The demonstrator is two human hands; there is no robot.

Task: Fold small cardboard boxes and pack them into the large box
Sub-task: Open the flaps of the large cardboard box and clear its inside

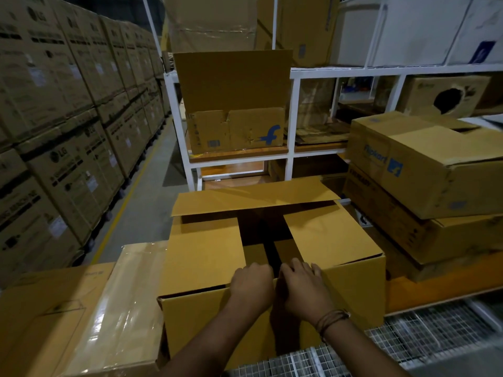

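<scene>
- Open box (pixel 272 268) sits mid-counter at the near edge.
- Taped box (pixel 81 317) lies touching its left.
- Two stacked boxes (pixel 424 186) stand at the right.
- Shelf rack (pixel 291 110) rises behind.

Warehouse: stacked cartons (pixel 68 126), shelving (pixel 291 118)

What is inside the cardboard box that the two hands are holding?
Between the two side flaps folded in, the cardboard box shows only a dark gap with bare cardboard, seemingly its bottom. The left hand and right hand rest on its near edge. The space under the flaps is hidden.
</scene>
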